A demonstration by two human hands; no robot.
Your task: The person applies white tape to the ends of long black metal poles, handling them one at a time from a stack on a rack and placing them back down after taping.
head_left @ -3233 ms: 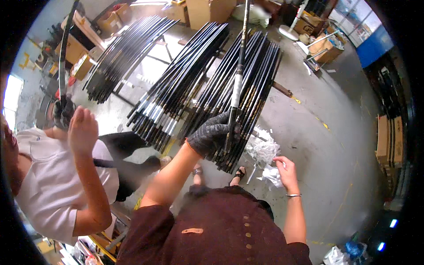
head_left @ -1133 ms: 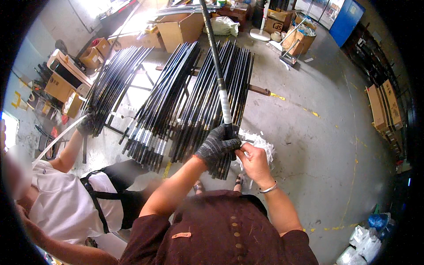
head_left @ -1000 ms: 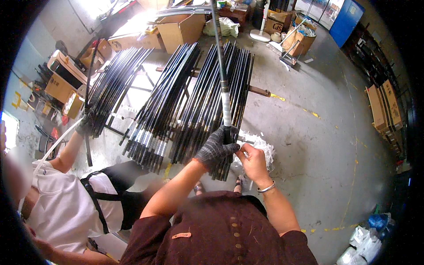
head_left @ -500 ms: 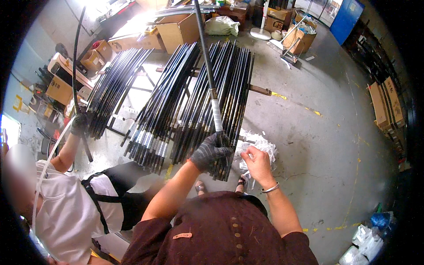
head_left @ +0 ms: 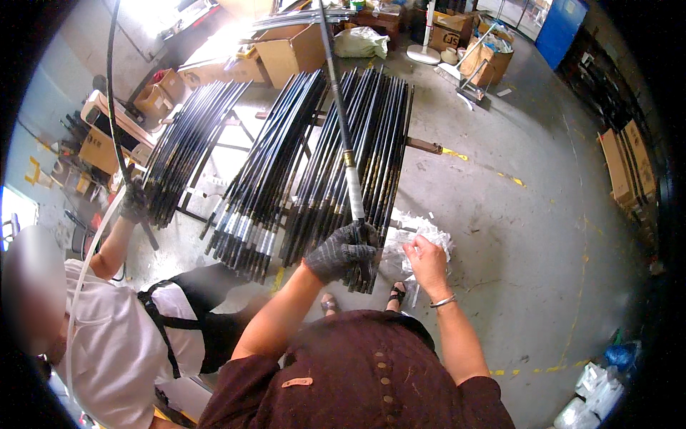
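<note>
My left hand [head_left: 334, 254], in a dark grey glove, is wrapped round the lower part of a long black rod [head_left: 336, 86]. The rod stands steeply tilted, its top running past the upper edge of the view. Just above the glove a white wrapping [head_left: 354, 189] covers a short length of it. My right hand [head_left: 429, 268], bare and with a bracelet at the wrist, is apart from the rod on its right. Its thumb and fingers are drawn together in a pinch; whether something thin is between them I cannot make out. Behind it lies a heap of white strips [head_left: 407, 239].
Similar black rods lie in rows [head_left: 371, 129] on a low rack [head_left: 423, 145] ahead of me. At the left a co-worker's gloved hand [head_left: 133, 201] holds another rod [head_left: 112, 93]. Cardboard boxes [head_left: 289, 57] stand behind; more cartons [head_left: 622, 168] are at the right.
My right hand has shifted slightly right, away from the rod. My left hand keeps its grip on the rod. The co-worker's rod has moved a little and leans more.
</note>
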